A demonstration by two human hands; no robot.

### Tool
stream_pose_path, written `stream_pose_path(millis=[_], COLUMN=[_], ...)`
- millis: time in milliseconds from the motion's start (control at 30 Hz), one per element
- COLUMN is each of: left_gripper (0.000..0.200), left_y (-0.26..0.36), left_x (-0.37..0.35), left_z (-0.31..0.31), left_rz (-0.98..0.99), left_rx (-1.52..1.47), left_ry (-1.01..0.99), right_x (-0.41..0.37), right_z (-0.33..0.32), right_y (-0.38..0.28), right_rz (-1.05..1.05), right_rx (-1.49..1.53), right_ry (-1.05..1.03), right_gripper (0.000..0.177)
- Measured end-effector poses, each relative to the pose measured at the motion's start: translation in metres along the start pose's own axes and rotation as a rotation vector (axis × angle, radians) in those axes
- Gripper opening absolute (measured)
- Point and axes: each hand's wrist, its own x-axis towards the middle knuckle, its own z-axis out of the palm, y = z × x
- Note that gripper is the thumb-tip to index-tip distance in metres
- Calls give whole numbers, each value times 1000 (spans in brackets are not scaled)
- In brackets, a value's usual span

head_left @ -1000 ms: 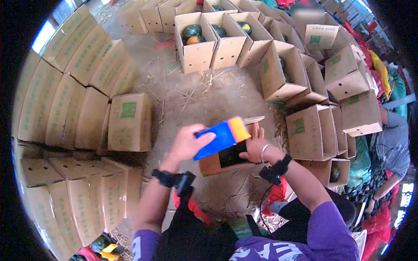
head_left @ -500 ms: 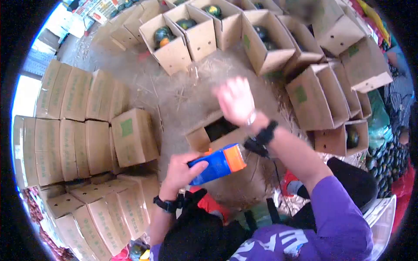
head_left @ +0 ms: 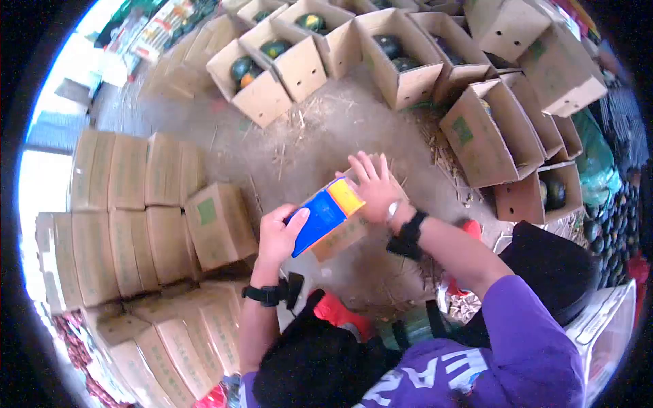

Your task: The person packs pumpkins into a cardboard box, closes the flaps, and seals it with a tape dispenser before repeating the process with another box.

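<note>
My left hand is wrapped round a blue tape dispenser with a yellow-orange end. It holds the dispenser tilted over a cardboard box on the ground in front of me. My right hand is open, fingers spread, above the far part of that box. Its palm side is close beside the orange end of the dispenser. The top of the box looks covered by its flaps, and the dispenser and my right hand hide much of it.
Stacked closed cartons stand on my left. Open cartons with dark green squashes form an arc ahead and to the right. Straw lies on the floor. A white plastic crate is at my right side, near a dark pile of squashes.
My right hand has come down and nearer, beside the dispenser. My left hand has lifted and tilted the dispenser more steeply. The dark opening of the box no longer shows.
</note>
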Motion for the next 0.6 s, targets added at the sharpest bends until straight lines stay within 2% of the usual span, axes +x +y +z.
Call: stream_pose_path(millis=[67, 100, 133, 233, 267, 367, 400, 433, 467, 500, 533, 567, 600], left_gripper=[23, 26, 26, 27, 27, 28, 29, 31, 32, 33, 35, 37, 40], left_y=[-2, -2, -1, 6, 9, 19, 24, 31, 37, 44, 53, 58, 49], left_x=[3, 5, 6, 6, 7, 9, 12, 13, 14, 19, 26, 31, 39], left_z=[-3, -6, -6, 0, 2, 5, 3, 0, -2, 0, 7, 16, 32], left_rz=[-63, -28, -31, -45, -42, -52, -21, 3, 23, -23, -73, -126, -127], left_rx=[5, 60, 30, 62, 88, 99, 144, 186, 224, 254, 286, 315, 363], left_ry=[-14, -36, -75, -109, -94, -102, -193, -284, -369, -383, -408, -435, -451], right_x=[-24, -26, -30, -28, -20, -25, -23, -23, -20, -22, -21, -27, -41], right_z=[2, 5, 11, 7, -9, 41, 11, -4, -4, 0, 25, 45, 104], right_y=[-16, -10, -6, -6, -17, -12, -1, 17, 34, 59, 90, 108, 123], right_rz=[350, 500, 677, 780, 926, 854, 854, 844, 915, 854, 877, 854, 516], right_rx=[567, 832, 1365, 2644, 2485, 2084, 1696, 1382, 1224, 947, 640, 596, 384], right_ry=[-11, -10, -107, -304, -110, -159, -203, -107, 2, 84, -18, -122, -208], right_gripper=[41, 39, 33, 28, 26, 24, 21, 19, 18, 20, 24, 29, 28])
